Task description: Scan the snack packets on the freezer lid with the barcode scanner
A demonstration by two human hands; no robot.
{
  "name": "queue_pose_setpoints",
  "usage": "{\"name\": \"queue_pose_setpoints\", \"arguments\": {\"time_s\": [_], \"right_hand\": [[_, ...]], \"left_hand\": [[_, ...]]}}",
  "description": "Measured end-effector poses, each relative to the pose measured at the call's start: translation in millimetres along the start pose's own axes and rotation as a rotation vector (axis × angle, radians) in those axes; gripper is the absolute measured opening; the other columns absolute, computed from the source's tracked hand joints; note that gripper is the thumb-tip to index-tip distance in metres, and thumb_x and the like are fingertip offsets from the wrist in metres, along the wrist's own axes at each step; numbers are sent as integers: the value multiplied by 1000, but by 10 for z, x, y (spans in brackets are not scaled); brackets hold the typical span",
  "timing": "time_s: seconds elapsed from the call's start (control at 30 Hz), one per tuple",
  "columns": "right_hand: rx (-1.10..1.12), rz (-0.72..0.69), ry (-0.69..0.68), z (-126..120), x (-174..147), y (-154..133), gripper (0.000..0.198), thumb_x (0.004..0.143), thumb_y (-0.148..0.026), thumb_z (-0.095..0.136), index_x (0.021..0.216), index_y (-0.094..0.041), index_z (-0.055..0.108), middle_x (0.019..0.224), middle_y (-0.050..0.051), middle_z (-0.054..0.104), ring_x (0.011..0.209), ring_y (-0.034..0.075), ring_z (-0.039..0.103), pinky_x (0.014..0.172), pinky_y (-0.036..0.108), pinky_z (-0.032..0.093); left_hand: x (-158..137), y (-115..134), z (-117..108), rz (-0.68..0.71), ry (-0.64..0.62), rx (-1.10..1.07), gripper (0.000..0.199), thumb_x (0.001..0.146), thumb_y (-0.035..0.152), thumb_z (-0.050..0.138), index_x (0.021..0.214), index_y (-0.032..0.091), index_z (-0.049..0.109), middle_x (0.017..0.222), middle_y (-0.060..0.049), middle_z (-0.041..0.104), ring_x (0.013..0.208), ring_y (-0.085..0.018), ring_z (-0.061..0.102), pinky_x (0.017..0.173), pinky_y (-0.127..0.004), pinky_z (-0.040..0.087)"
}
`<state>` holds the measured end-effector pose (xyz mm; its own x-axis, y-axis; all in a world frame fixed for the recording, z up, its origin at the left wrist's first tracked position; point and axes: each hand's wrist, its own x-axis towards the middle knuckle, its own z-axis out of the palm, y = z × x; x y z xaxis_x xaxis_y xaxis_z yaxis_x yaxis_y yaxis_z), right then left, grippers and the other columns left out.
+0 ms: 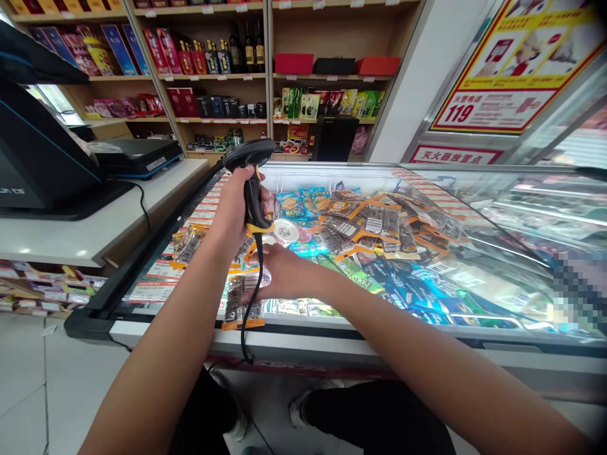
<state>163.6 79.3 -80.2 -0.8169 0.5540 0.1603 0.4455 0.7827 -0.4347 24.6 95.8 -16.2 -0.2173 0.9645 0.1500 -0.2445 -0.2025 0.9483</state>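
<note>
My left hand (237, 202) is closed around the handle of a black and yellow barcode scanner (255, 199), held upright with its head at the top. Its black cable hangs down in front of my right hand (284, 272). That hand is low over the glass, fingers spread, with its thumb side against a brown snack packet with orange edges (237, 300); the scanner and cable partly hide the fingertips. More such packets (187, 245) lie to the left, and a large pile of them (374, 221) is spread to the right.
A chest freezer (303, 333) with a glass top stands before me, frozen goods (408, 291) showing through it. On the left counter (71, 243) are a dark terminal (42, 151) and a scale (135, 155). Stocked shelves (213, 76) line the back, beside a wall poster (512, 69).
</note>
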Motion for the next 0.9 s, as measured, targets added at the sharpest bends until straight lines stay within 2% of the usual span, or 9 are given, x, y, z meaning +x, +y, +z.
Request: {"name": "queue_pose_setpoints", "arguments": {"time_s": [0.1,0.2,0.33,0.43,0.5,0.6,0.7,0.8,0.9], "right_hand": [[31,28,-39,134,23,-70,66,69,-53,96,122,-21,73,129,17,69,115,38,66,90,46,57],[145,91,-70,59,27,51,74,70,-49,96,131,-20,67,130,16,69,114,37,68,89,46,59],[287,250,-69,-294,-38,293,70,81,-47,88,139,-21,60,137,15,68,103,31,74,81,43,63],[410,410,-44,-628,-138,463,62,90,-49,80,142,-23,57,116,13,76,83,29,76,67,43,64],[440,488,65,-818,-206,584,61,90,-50,80,141,-24,57,107,12,77,80,29,75,65,44,64],[475,523,279,-994,-270,786,46,90,-51,79,126,-26,65,105,11,74,77,27,71,64,42,64],[568,513,522,-1059,-276,976,35,88,-47,80,113,-28,65,93,5,70,69,21,65,62,39,62],[667,526,753,-1084,-262,1104,34,84,-44,83,108,-28,63,81,-1,63,61,15,58,58,33,59],[728,514,858,-1102,-266,1166,38,80,-44,87,103,-27,62,76,-3,61,60,13,57,56,28,57]], "left_hand": [[9,7,0,-2,14,5,36,88,59,63,88,24,57,55,3,59,42,-13,54,43,-25,42],[2,12,12,-10,-3,5,35,88,58,63,85,24,57,55,3,59,41,-13,54,43,-26,41],[-14,0,15,-20,-52,12,34,87,57,63,85,24,57,55,2,60,41,-13,53,41,-25,39],[-16,-48,16,-36,-104,44,33,84,56,65,85,23,58,56,1,61,40,-12,52,39,-24,38],[-19,-89,26,-50,-150,70,33,82,55,67,85,23,59,57,1,62,40,-12,52,39,-24,38],[-42,-143,60,-67,-218,104,31,81,52,66,83,22,60,57,0,62,38,-12,51,38,-24,37],[-90,-182,99,-87,-316,151,31,79,51,67,80,21,59,56,-1,63,37,-13,52,36,-24,36],[-158,-216,126,-126,-441,229,31,81,50,68,80,20,59,59,-3,65,38,-14,53,37,-25,38],[-221,-251,142,-186,-541,280,29,84,47,67,77,20,59,61,-3,65,41,-14,55,40,-26,42]]}}
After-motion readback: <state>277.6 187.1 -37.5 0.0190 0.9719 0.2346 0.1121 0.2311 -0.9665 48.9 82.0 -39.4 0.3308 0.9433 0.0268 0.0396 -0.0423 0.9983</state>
